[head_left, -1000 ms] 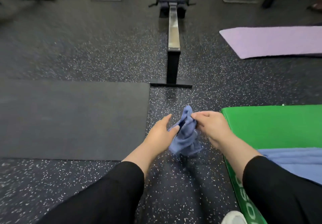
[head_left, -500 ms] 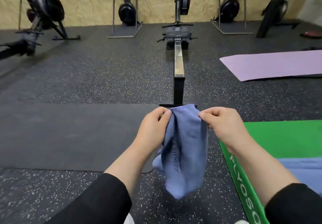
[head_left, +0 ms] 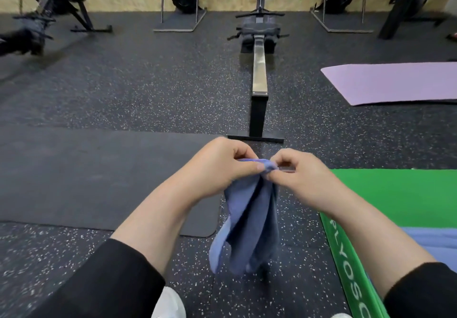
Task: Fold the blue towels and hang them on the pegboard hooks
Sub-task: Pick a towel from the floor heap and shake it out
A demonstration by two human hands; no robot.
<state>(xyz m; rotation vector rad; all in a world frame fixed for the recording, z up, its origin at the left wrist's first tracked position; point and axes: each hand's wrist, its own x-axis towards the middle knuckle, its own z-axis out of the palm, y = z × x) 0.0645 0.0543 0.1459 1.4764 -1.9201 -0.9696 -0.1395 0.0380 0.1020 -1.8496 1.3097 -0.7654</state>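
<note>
A small blue towel (head_left: 249, 223) hangs in loose folds in front of me, above the speckled floor. My left hand (head_left: 220, 169) pinches its top edge between thumb and fingers. My right hand (head_left: 304, 179) pinches the same top edge right beside it, the two hands almost touching. More blue towel cloth (head_left: 430, 243) lies on the green box at the lower right. No pegboard or hooks are in view.
A green plyo box (head_left: 395, 194) stands at my right. A dark mat (head_left: 99, 174) lies on the floor to the left, a purple mat (head_left: 395, 82) at the far right. A rowing machine rail (head_left: 258, 75) runs straight ahead; other rowers stand along the back wall.
The towel has come up from a bunch held low to hanging by its top edge. My hands spread it, then came together at the top. My view tilted upward.
</note>
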